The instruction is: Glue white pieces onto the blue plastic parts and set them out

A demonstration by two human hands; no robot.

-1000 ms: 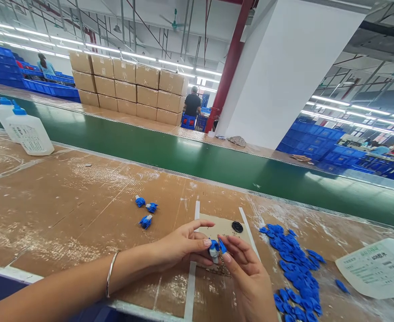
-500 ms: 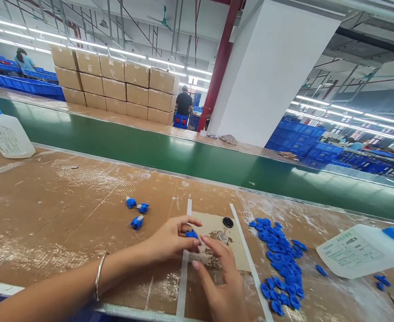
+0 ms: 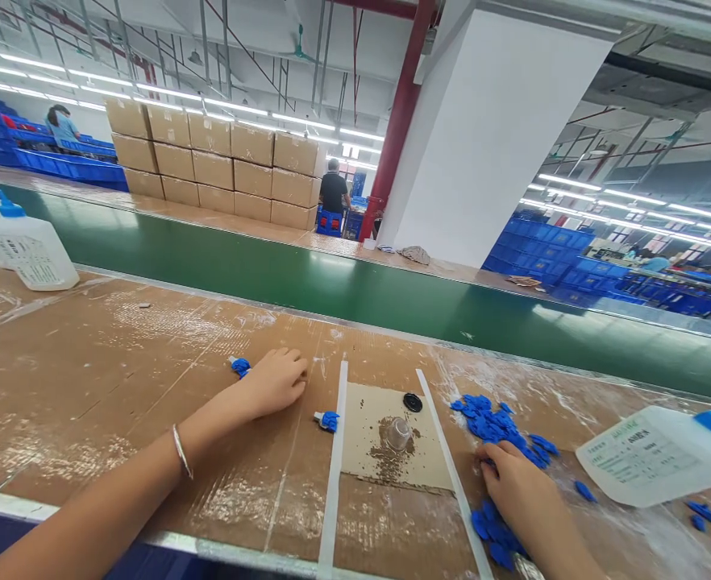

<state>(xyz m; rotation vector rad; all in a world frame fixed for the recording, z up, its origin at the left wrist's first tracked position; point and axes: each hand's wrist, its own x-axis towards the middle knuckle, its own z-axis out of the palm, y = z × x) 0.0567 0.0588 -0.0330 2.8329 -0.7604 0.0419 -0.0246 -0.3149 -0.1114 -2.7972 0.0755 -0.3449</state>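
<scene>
My left hand [image 3: 274, 380] rests knuckles-up on the cardboard-covered bench, fingers curled over the small blue-and-white parts there; one such part [image 3: 240, 366] shows at its left edge. Another assembled blue part [image 3: 329, 420] lies loose just right of that hand, beside a white strip [image 3: 334, 459]. My right hand [image 3: 516, 486] lies on the pile of loose blue pieces [image 3: 492, 420], fingers bent down into them; what they hold is hidden. Between the hands is a tan square [image 3: 385, 441] with a clear small cap [image 3: 397, 433] and a black disc [image 3: 413, 402].
A white glue bottle with a blue cap [image 3: 658, 455] lies on its side at the right. Two more bottles [image 3: 26, 250] stand at the far left. A green conveyor belt [image 3: 331, 282] runs behind the bench. Stacked cartons [image 3: 222, 165], blue crates and people stand beyond.
My left hand moved left and set the blue part down on the bench, then covered the earlier parts. My right hand left the tan square and went right onto the blue pile.
</scene>
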